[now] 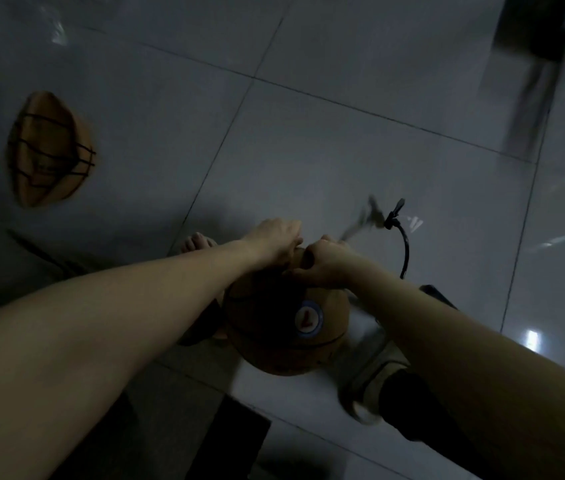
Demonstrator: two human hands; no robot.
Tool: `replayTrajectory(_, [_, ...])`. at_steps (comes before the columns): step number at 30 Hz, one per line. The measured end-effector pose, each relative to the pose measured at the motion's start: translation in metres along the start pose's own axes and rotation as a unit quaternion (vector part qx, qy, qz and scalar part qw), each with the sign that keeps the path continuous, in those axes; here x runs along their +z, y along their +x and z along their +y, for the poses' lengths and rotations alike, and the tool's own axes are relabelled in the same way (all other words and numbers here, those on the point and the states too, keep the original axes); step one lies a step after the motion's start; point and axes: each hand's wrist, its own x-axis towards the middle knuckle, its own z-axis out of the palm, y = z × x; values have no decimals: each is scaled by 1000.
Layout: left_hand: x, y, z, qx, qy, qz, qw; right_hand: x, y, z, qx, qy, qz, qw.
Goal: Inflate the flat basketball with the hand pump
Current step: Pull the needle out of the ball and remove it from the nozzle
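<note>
A rounded orange basketball with a round white sticker sits low in the middle, just above the tiled floor. My left hand presses on its top, fingers curled over it. My right hand is closed at the ball's top on a blurred grey end piece of the pump hose. From that piece the black hose with its clamp head loops back behind my right forearm. The pump body is hidden. A second, flat and folded basketball lies on the floor at the left.
Glossy grey floor tiles fill the view. A bare foot shows beyond the left hand. A grey shoe stands right of the ball. Dark furniture is at the top right, and a dark mat lies at the bottom.
</note>
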Motion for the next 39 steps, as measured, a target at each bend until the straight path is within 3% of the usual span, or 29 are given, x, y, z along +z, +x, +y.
replayTrajectory(8, [-31, 14, -13, 17, 40, -231, 972, -4, -11, -10, -18, -24, -20, 999])
replayTrajectory(24, [-26, 5, -22, -93, -68, -213, 970, -4, -15, -18, -58, -43, -20, 997])
replayTrajectory(30, [-21, 2, -29, -170, -200, -219, 940, -2, -15, -25, -59, -46, -17, 997])
replayTrajectory(39, [-23, -10, -32, -226, -301, -221, 900, -4, -13, -26, -70, -58, -19, 996])
